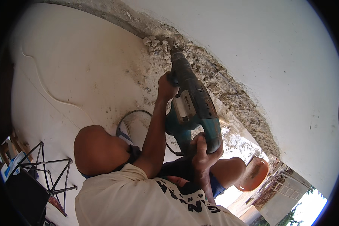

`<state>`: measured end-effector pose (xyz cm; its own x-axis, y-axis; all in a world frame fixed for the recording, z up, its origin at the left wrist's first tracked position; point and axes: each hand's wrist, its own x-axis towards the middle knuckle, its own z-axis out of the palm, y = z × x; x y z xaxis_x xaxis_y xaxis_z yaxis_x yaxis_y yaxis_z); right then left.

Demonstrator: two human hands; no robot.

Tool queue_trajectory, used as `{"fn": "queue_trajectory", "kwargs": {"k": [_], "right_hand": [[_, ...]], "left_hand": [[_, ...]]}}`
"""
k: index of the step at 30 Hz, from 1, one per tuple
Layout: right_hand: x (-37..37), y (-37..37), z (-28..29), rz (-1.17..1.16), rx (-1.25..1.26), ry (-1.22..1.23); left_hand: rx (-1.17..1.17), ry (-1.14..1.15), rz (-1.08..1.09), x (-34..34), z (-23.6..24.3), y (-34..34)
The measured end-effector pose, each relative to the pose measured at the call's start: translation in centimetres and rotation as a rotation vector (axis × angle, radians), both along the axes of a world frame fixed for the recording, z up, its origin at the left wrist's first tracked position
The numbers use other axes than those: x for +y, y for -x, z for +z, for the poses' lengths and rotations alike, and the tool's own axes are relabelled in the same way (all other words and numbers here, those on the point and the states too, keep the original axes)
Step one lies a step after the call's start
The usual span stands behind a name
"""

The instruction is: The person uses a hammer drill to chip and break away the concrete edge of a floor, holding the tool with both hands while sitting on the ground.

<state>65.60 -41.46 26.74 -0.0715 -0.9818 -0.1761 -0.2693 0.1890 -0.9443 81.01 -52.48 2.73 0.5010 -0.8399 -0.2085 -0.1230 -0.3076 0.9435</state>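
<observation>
A teal and black demolition hammer [194, 94] slants away from me, its dark nose end against a rough strip of broken masonry [222, 81]. My left hand [167, 87] is closed round the grip near its front. At the rear, my right hand [207, 153] wraps the teal handle, thumb up. The working tip is hidden among the rubble. Loose pale chunks [154, 44] lie beside the nose. A dark power cord [133, 112] loops to the left of the tool and runs under it.
A smooth white wall [282, 67] rises right of the broken strip. Dust and crumbs spread over the pale floor [90, 64], where a thin white cable [45, 87] lies. A black folding chair frame [51, 171] stands left; an orange basin [254, 174] is at right. My bent knees flank the hammer.
</observation>
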Motion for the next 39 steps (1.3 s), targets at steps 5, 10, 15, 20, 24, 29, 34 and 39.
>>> {"fn": "queue_trajectory", "kwargs": {"k": [5, 10, 15, 20, 24, 29, 34, 39], "right_hand": [[1.4, 1.7, 0.0, 0.152, 0.275, 0.106], [1.9, 1.3, -1.5, -0.009, 0.258, -0.017], [3.5, 0.6, 2.2, -0.072, 0.197, -0.041], [6.4, -0.1, 4.2, -0.044, 0.202, 0.086], [7.4, -0.2, 5.7, -0.044, 0.232, 0.140], [9.8, 0.7, 6.9, 0.064, 0.362, 0.235], [11.6, 3.7, 5.1, 0.129, 0.372, 0.265], [12.8, 6.2, 4.5, 0.194, 0.409, 0.335]], "left_hand": [[0.473, 0.304, 0.134, 1.3, -0.3, 2.3], [0.387, 0.305, 0.080, 0.4, -1.5, 2.0], [0.366, 0.252, 0.049, 1.9, -0.1, 3.3], [0.511, 0.425, 0.065, 2.9, 2.8, 3.7], [0.563, 0.487, 0.047, 3.6, 4.0, 4.9], [0.725, 0.427, 0.030, 5.4, 8.9, 4.5], [0.832, 0.548, -0.008, 5.7, 7.3, 5.3], [0.917, 0.532, -0.058, 7.0, 6.8, 8.1]]}}
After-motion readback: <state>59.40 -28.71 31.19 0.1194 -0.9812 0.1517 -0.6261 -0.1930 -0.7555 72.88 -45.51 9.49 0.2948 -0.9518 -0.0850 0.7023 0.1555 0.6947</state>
